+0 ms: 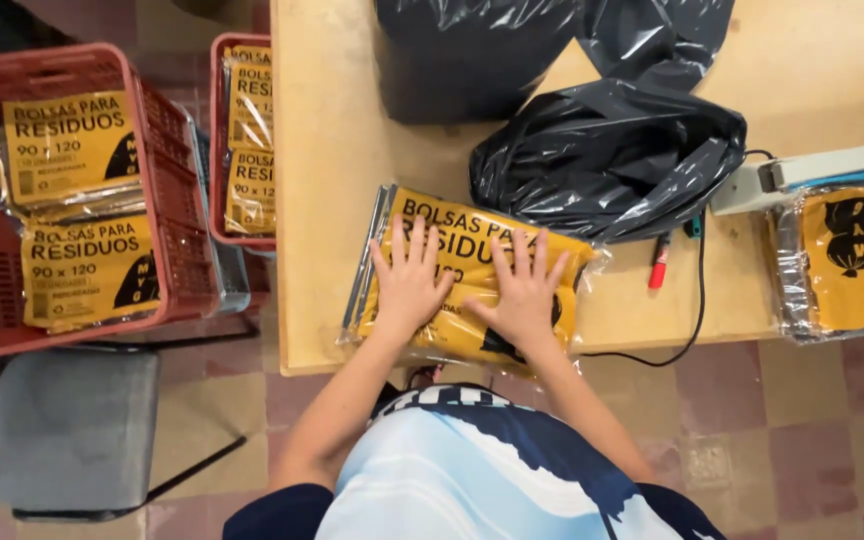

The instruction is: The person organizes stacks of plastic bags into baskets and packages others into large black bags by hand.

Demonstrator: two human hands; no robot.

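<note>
Both hands flat, fingers spread, gripping nothing: left hand (pixel 410 283) and right hand (pixel 525 295) press the yellow packet (pixel 472 232) at the table (pixel 332 150) near edge. Black bag (pixel 607 155) touches packet's far-right corner; red marker (pixel 659 263) just right; red crate (pixel 72 195) well left.

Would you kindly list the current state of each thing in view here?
Left hand: open, flat on the yellow packet.
Right hand: open, flat on it too.
Yellow packet: lying flat at the table edge.
Black bag: crumpled.
Red crate: holding stacked packets.
Red marker: lying flat.
</note>
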